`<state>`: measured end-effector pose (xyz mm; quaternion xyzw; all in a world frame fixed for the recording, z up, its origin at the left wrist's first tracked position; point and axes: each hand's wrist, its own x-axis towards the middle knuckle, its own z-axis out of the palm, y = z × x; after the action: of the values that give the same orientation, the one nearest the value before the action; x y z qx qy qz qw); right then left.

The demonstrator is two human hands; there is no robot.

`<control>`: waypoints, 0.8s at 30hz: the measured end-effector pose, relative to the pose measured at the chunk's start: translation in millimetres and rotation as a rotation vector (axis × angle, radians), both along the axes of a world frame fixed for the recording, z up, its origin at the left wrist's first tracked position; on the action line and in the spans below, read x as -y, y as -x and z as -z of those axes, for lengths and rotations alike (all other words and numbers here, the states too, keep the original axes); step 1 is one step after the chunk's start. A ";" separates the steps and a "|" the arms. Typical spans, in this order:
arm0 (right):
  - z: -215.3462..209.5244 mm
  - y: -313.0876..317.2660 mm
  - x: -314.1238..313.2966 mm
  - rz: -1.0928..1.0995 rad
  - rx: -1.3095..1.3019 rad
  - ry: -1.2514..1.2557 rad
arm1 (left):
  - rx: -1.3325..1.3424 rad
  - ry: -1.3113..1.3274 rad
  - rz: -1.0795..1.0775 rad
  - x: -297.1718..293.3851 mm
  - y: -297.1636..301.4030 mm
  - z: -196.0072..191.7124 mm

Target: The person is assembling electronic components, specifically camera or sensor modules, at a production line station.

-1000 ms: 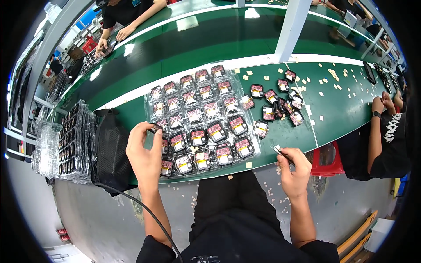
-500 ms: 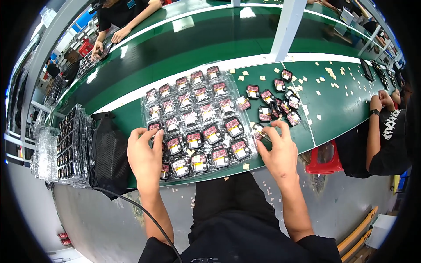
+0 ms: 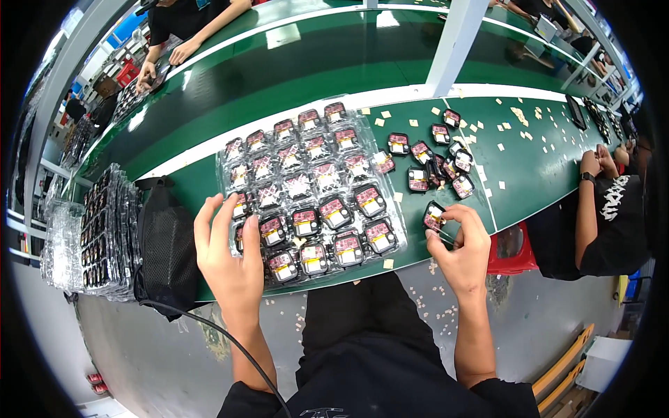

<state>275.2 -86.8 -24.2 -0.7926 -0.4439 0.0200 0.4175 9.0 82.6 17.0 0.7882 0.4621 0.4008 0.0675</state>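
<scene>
— While the right hand pinches it with thumb and fingertips, where is the small black part?

— Up at the tips of that hand, just over the near edge of the green table. It is black with a bit of red and a pale label on it.

— What is the left hand doing?

— It is flat and spread wide. Its fingers press on the near left corner of the clear plastic tray. It does not hold anything.

— What sits in the tray?

— Rows of the same small black parts, each in its own little pocket. The tray lies between the two hands and reaches away from them.

— What is past the right hand?

— A loose bunch of the same black parts lies on the table, a bit farther out. Small tan scraps are spread about beyond them.

— And beside the left hand?

— A black mesh bag is just outside it. Farther out that way stands a stack of clear trays.

— Is anyone else near?

— Yes. Another person's arm rests on the table edge, well off to the right of the right hand.
</scene>
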 end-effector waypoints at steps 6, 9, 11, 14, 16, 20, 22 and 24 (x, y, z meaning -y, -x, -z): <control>-26.1 27.8 17.9 -0.470 -0.135 -0.279 | 0.916 1.039 0.803 81.9 -25.1 4.3; -28.0 47.7 14.4 -0.639 -0.141 -0.321 | 1.034 1.276 0.795 101.0 -43.0 29.2; -24.8 49.9 17.0 -0.649 -0.179 -0.267 | 1.104 1.443 0.830 101.6 -39.1 28.7; -22.6 47.8 20.7 -0.693 -0.190 -0.259 | 1.263 1.639 0.887 104.7 -37.4 26.0; -29.0 47.6 20.2 -0.676 -0.200 -0.268 | 1.343 1.669 0.861 106.6 -38.1 22.7; -31.7 41.8 33.0 -0.626 -0.240 -0.167 | 1.354 1.408 0.836 113.0 -44.2 31.9; -30.7 38.5 34.7 -0.570 -0.200 -0.168 | 1.374 1.378 0.765 117.6 -47.9 28.5; -25.6 34.0 34.7 -0.543 -0.042 -0.216 | 1.392 1.362 0.730 122.1 -52.7 28.7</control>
<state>241.2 -121.5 1.5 -0.5950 -0.6308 0.0999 0.4879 61.8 -39.5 -11.6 0.2697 0.1828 0.3764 0.8673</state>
